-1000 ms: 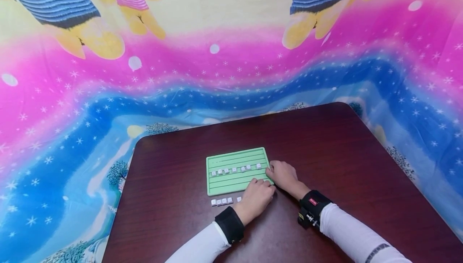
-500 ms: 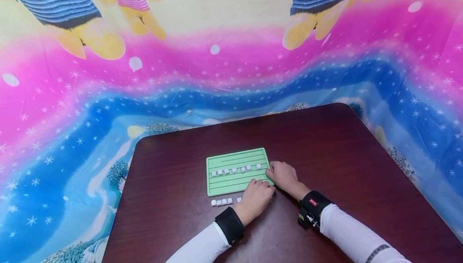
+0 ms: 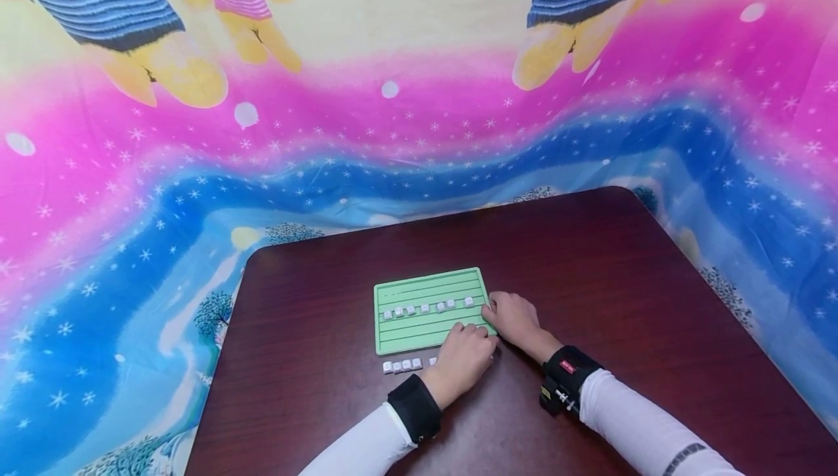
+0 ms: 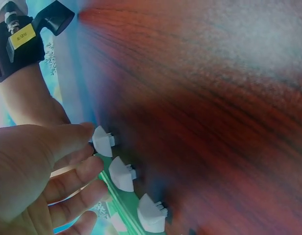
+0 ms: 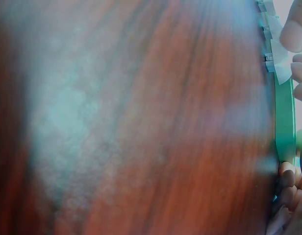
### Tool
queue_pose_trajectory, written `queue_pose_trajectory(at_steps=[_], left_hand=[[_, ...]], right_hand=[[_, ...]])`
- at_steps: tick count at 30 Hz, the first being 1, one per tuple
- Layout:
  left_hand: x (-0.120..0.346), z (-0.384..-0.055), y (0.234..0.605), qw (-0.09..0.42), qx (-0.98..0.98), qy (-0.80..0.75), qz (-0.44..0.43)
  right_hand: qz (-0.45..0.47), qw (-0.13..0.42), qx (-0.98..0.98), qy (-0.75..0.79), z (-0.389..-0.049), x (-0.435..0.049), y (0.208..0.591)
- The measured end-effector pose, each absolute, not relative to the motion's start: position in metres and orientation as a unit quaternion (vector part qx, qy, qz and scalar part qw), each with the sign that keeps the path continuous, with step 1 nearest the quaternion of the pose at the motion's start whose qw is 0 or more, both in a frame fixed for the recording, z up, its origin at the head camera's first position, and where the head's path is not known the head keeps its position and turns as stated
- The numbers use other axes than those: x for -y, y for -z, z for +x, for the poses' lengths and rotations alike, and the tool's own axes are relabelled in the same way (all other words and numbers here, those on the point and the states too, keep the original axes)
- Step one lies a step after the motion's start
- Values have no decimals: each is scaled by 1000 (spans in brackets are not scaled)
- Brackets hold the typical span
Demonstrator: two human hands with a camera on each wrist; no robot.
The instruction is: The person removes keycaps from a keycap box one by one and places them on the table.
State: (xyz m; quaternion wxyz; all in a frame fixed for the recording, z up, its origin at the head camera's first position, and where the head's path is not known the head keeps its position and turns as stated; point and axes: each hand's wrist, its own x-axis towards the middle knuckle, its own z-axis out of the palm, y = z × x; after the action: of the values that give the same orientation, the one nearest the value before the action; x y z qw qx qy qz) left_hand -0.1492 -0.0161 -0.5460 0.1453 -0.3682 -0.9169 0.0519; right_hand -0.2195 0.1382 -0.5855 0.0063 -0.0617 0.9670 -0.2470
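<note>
A green grooved board (image 3: 425, 332) lies on the table with several white keycaps (image 3: 425, 308) in a row across it. My left hand (image 3: 461, 363) is at the board's near right edge, its fingertips over the rim. In the left wrist view its fingers are loosely extended, the thumb tip beside a keycap (image 4: 103, 141); whether they touch, I cannot tell. My right hand (image 3: 516, 319) grips the board's right edge, thumb on the rim. In the right wrist view, its curled fingers (image 5: 287, 182) meet the board's end (image 5: 285, 127). More keycaps (image 3: 406, 365) line the table before the board, partly hidden by my left hand.
The dark wooden table (image 3: 314, 301) has rounded far corners. A patterned cloth backdrop (image 3: 366, 127) hangs behind and beside it. Both wrists wear black bands (image 3: 415, 407), and a small camera device (image 3: 555, 396) sits on the right one.
</note>
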Motion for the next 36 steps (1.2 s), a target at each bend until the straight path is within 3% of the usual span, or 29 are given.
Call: queue_pose_trajectory(at_steps=[9, 24, 36], left_hand=[[17, -154, 537, 128, 924, -31, -359], [26, -166, 531, 165, 926, -4, -340], [30, -177, 528, 165, 933, -3, -319]], right_hand=[[-60, 7, -965, 255, -218, -138, 584], [-63, 3, -967, 247, -220, -138, 585], [-70, -12, -969, 238, -220, -138, 587]])
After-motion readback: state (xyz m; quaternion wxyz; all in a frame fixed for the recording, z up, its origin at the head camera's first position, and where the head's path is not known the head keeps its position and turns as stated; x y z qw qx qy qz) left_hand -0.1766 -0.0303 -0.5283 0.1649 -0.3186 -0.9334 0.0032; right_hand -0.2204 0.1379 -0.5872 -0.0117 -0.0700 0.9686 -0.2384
